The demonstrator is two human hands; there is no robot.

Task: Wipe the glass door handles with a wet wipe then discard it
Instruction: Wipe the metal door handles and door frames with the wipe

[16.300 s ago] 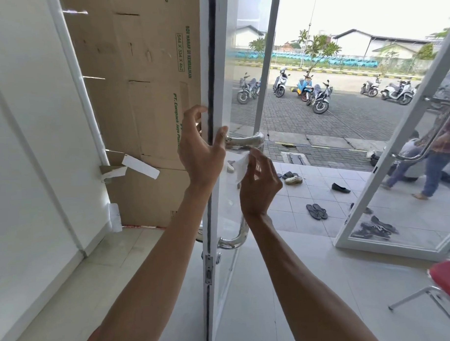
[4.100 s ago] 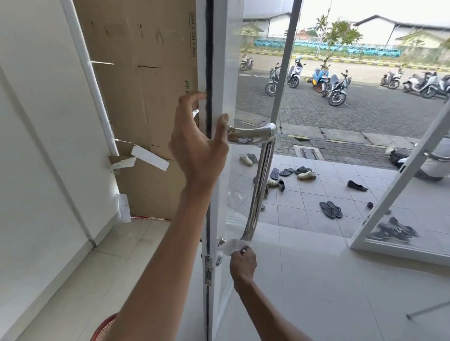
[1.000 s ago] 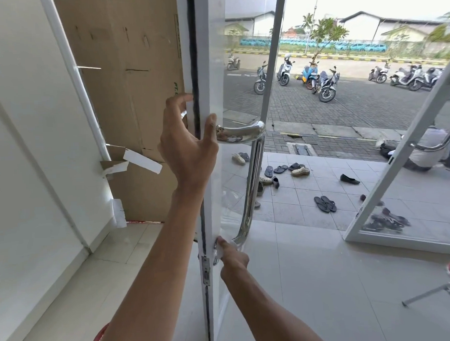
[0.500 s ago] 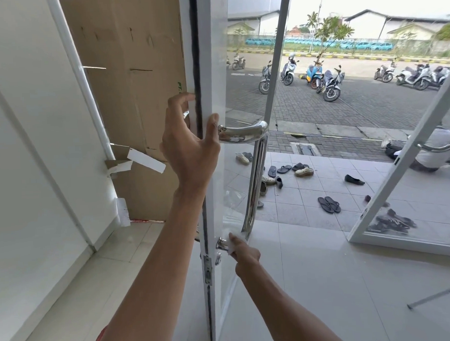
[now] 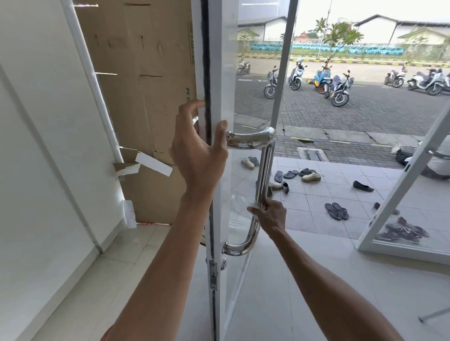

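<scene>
Handle: curved chrome tubular door handle (image 5: 263, 164), frame centre.
Left hand (image 5: 200, 156): fingers and thumb clasp white door edge (image 5: 221, 55).
Right hand (image 5: 271, 216): fingers wrap white wet wipe (image 5: 253, 207) round handle's lower shaft.
Progress: apparently mid-wipe; discarding outstanding.

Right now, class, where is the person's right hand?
In the head view, the right hand grips the lower stretch of the chrome door handle on its upright bar, right of centre, below the left hand, which clasps the white door edge.

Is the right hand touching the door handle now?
Touching. Head view: the right hand curls its fingers round the upright bar of the door handle, no gap.
</scene>
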